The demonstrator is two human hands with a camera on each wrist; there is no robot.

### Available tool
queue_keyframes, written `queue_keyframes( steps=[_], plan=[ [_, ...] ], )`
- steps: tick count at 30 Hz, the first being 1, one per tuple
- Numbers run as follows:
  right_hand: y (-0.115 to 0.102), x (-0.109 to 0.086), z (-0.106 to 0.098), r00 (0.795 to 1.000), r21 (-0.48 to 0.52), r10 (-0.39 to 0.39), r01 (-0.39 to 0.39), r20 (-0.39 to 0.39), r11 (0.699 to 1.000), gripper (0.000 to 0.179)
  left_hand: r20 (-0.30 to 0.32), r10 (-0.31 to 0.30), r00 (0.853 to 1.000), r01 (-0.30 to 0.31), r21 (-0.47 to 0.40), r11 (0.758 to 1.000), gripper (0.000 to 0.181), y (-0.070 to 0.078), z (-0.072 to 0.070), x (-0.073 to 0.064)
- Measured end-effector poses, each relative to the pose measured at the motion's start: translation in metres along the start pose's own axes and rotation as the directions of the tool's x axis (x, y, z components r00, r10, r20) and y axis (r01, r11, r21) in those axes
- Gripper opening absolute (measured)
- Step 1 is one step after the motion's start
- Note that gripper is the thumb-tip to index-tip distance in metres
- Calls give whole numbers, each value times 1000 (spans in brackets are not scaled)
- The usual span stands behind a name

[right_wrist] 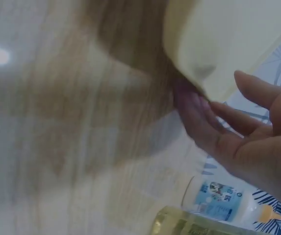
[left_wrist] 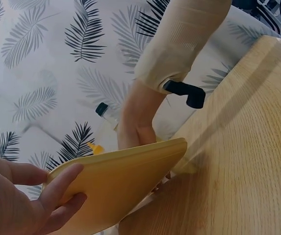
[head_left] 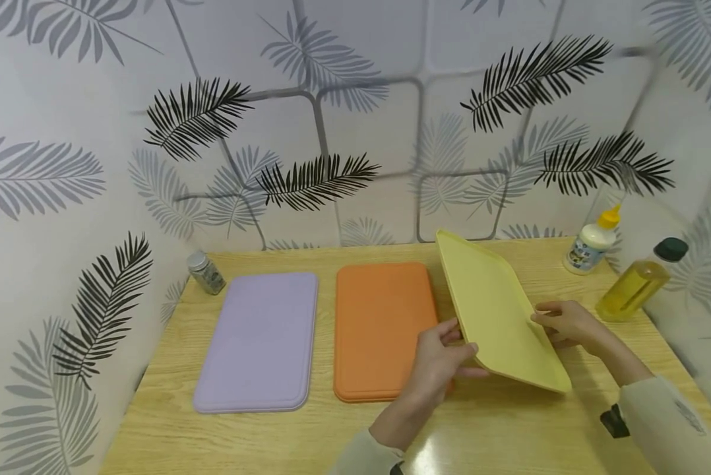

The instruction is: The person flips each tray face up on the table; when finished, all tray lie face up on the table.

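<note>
In the head view, a yellow cutting board (head_left: 492,303) is tilted over the table, its left edge raised. My left hand (head_left: 438,359) grips its near-left edge, with the thumb on the upper face and the fingers beneath, as the left wrist view also shows along the board's rim (left_wrist: 130,149). At the right edge my right hand (head_left: 569,324) has its fingers under the rim and its thumb over the upper side; in the right wrist view these fingers (right_wrist: 204,122) meet the lower edge. An orange cutting board (head_left: 385,323) lies flat beside my left hand.
A purple cutting board (head_left: 257,343) lies flat at the left of the wooden table (head_left: 243,442), with a small capped jar (head_left: 206,272) at its far corner. Back right stand a white bottle with a yellow nozzle (head_left: 591,244) and a dark-capped oil bottle (head_left: 634,287). Leaf-patterned wall covering borders the table.
</note>
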State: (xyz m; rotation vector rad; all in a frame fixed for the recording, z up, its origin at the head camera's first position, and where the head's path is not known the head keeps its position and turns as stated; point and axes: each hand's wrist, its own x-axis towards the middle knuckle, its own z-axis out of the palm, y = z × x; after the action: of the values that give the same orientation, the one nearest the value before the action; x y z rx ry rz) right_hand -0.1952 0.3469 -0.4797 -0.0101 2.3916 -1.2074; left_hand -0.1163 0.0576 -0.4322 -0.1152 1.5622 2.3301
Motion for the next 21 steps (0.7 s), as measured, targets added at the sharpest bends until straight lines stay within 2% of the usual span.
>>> queue_keyframes(
  steps=[6, 9, 12, 18, 21],
  plan=[
    [13, -11, 3, 996, 5, -93, 93, -18, 996, 62, 6, -25, 1000, 25, -15, 1000, 62, 0, -5, 2],
    [18, -15, 2, 994, 17, -104, 105, -44, 994, 60, 27, -36, 999, 36, -6, 999, 61, 0, -10, 3],
    [21, -15, 3, 995, 42, -88, 90, -56, 995, 62, 51, -47, 998, 46, 15, 999, 60, 1, -14, 4],
    [26, -18, 4, 998, 168, -21, 30, -56, 985, 63, 64, -73, 995, 69, 62, 996, 60, 6, -17, 6],
    [28, -21, 4, 998, 183, -7, 19, -67, 983, 63, 69, -84, 994, 76, 105, 992, 60, 8, -18, 10]
  ],
)
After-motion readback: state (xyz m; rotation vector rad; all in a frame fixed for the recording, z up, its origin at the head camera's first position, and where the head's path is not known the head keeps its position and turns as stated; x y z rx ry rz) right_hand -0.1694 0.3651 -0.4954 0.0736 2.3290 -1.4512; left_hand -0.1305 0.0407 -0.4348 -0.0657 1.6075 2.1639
